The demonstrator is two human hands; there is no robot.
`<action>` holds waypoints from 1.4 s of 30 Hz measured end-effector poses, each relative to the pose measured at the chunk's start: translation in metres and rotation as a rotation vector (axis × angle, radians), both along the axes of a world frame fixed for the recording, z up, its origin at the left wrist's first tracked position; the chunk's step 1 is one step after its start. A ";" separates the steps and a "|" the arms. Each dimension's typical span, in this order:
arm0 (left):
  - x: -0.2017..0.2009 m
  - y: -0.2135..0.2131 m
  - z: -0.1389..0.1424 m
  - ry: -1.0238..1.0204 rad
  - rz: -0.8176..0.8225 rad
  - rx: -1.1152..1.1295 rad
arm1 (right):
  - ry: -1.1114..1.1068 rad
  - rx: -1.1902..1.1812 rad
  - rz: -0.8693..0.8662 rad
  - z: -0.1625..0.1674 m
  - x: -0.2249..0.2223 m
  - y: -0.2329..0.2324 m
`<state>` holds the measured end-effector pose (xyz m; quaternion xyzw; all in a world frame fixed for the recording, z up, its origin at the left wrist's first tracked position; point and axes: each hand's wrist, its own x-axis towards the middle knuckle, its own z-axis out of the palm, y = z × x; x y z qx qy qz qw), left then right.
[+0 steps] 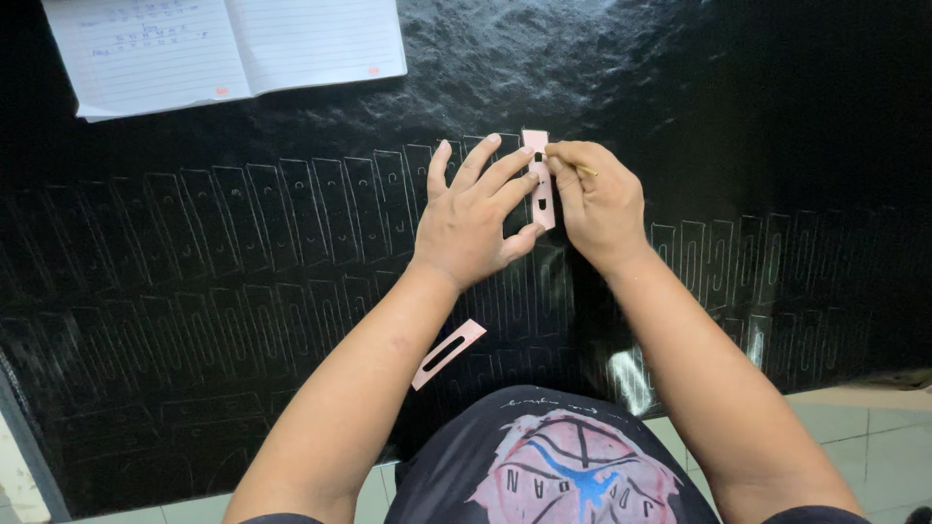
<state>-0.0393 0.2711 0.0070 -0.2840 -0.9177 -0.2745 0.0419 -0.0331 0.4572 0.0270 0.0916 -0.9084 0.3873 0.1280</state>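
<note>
A pink slotted template (539,180) is lying flat on the black sheet (291,243) at the far middle of the surface — the left hand (473,218) is pressing it down with spread fingers, while the right hand (599,201) is pinching a thin marking stick (585,171), tracing its outline. Judging by the rows of outlines, tracing calls for a steady hold. A second template (448,353) is lying nearer; an open notebook (228,49) is sitting far left.

I had only the one view, from the head camera, and it looked steeply down and forward over the wearer's chest. It sat close: both forearms ran up from the bottom edge to the hands (529,199) at mid-frame. The black sheet (243,291) filled nearly everything (a notebook (228,44) clipped the top edge), with floor tiles (854,427) at lower right.
</note>
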 end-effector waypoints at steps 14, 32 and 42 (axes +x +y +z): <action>0.001 0.000 -0.001 -0.003 0.005 -0.009 | -0.074 0.016 0.008 0.003 -0.004 0.007; 0.000 0.001 0.000 -0.011 0.001 0.013 | -0.041 0.107 0.001 -0.002 0.023 0.007; 0.000 0.001 0.000 0.000 0.001 0.008 | -0.100 0.034 -0.002 0.000 0.022 0.005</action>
